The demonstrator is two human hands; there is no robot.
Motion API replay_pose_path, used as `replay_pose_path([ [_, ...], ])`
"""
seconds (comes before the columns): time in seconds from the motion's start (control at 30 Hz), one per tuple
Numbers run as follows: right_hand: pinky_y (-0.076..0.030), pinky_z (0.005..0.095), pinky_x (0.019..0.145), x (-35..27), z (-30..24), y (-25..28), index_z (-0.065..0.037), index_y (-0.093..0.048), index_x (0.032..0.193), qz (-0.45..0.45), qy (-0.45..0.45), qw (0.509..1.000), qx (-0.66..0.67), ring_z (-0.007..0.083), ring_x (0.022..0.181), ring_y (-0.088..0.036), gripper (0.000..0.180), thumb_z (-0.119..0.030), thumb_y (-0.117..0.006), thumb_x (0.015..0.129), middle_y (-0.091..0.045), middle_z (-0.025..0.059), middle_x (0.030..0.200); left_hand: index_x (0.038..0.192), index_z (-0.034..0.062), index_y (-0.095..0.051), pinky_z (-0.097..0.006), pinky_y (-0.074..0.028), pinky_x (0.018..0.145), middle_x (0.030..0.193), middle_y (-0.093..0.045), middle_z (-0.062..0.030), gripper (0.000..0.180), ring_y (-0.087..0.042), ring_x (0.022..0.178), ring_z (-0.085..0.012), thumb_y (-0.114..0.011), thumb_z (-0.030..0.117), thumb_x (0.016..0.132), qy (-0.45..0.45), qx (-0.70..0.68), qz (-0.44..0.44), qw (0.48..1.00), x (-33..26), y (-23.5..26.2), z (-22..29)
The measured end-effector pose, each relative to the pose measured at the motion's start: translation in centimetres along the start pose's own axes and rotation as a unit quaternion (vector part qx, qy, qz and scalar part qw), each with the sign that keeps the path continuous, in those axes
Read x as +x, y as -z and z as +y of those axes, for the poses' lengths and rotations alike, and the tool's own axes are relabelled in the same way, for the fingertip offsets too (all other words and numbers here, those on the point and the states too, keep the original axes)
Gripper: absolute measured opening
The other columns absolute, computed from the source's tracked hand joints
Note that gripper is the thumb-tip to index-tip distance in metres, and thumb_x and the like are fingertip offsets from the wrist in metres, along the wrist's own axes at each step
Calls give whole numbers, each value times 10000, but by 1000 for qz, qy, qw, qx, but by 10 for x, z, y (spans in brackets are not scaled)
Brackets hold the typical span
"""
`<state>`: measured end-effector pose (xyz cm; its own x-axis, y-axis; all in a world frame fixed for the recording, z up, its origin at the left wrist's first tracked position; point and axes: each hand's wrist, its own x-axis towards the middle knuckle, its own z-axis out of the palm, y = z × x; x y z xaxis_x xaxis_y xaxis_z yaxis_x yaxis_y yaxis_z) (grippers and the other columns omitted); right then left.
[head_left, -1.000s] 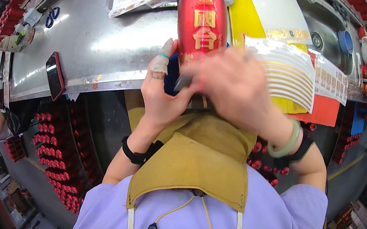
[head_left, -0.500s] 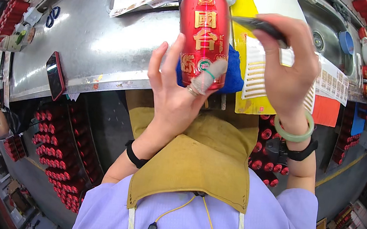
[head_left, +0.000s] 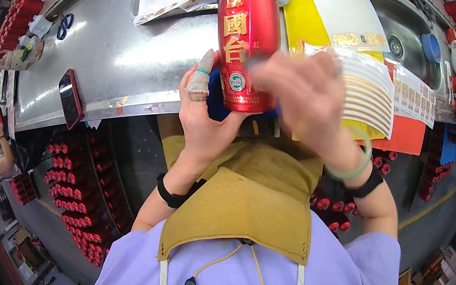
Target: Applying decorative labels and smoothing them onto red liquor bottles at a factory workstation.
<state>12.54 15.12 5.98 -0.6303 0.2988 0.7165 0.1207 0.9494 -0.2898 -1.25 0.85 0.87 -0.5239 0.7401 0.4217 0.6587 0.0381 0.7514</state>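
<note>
At upper centre of the frame, the left hand (head_left: 207, 122) grips a red bottle (head_left: 245, 46) from below, its fingers (head_left: 201, 74) wrapped around the lower body, one fingertip capped with a sleeve. The bottle stands upright above the steel bench (head_left: 117, 63). The right hand (head_left: 304, 95), blurred, lies against the bottle's right side; whether its fingers clasp it cannot be told. A sheet of gold strip labels (head_left: 372, 93) lies just right; a phone (head_left: 70, 98) at the bench's left edge.
</note>
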Motion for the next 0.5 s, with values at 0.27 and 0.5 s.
replay_pose_path([
  [0.27,-446,381,794,19,40,7,-150,-732,962,71,-3,984,-161,217,846,-624,164,-105,-729,804,-702,14,968,1509,-42,-425,-429,-439,1097,1361,-611,-198,982,-547,1300,-353,-943,174,703,3,-28,-7,1000,6,5,6],
  [0.5,-465,386,756,12,10,-2,-138,-742,990,36,-94,993,60,251,798,-607,229,-28,-728,790,-727,34,935,1561,-40,-332,-401,-448,1117,1415,-567,-202,1070,-578,1294,-274,-944,70,691,-4,-38,-26,999,2,6,-2],
])
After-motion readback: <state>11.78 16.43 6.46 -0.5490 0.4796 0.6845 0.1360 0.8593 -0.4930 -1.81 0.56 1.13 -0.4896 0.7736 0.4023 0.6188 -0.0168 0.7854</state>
